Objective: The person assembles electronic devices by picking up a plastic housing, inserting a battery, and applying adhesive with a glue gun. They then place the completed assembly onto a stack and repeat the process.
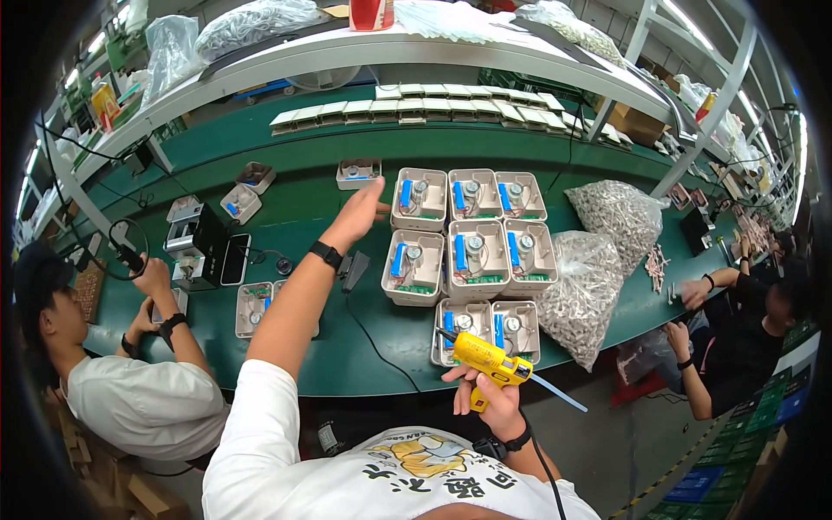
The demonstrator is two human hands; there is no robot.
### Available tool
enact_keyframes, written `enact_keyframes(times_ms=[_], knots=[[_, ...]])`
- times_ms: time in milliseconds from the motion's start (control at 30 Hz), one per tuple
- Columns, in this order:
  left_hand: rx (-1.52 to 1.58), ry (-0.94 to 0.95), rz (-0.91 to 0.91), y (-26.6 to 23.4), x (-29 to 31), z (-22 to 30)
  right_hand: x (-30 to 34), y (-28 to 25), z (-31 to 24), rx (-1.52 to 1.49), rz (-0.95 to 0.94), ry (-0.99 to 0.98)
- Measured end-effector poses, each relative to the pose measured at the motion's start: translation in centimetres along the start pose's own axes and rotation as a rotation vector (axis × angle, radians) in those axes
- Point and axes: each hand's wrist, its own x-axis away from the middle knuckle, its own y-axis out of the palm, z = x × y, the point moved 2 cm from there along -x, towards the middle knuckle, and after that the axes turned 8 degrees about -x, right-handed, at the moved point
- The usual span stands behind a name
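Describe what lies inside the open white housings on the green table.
Each open white housing shows a blue cylindrical cell, a round part and thin wires. Whatever sits beneath those parts is covered.

Factory assembly line: long green conveyor bench [347, 364], rows of wired casings [472, 251], co-workers alongside.

– Your glue gun [485, 362] looks like glossy yellow plastic, doesn't it?
– Yes. Your open housings [475, 258] are matt off-white plastic, the bench top [364, 355] is smooth green, and the bags [620, 212] beside you are shiny clear film.
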Motion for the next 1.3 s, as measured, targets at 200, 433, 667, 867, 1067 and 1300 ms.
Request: enact_keyframes(times_ms=[200, 433, 667, 867, 1067, 1300], knots=[[-0.93, -0.017, 0.367, -4.8, -10.6, -8.9, -0.7, 0.3, -0.6, 0.032, -0.008, 0.005], [-1.315, 0.016, 0.346, -7.2, -14.7, -12.4, 0.0, -0.2, -0.9, 0.047, 0.073, 0.006], [-0.93, 0.648, 0.453, -9.0, -6.6, -7.0, -0.3, -0.1, -0.3, 0.019, 0.066, 0.009], [-0.588, 0.719, 0.365, -6.3, 15.0, 0.0, -0.5, 0.6, 0.5, -0.035, 0.023, -0.023], [-0.742, 0.697, 0.267, -1.2, 30.0, -7.2, -0.9, 1.3, 1.2, -0.024, -0.027, 0.064], [-0.754, 0.393, 0.418, 3.7, 33.6, -8.6, 0.3, 1.6, 2.1, 0.049, -0.003, 0.078]])
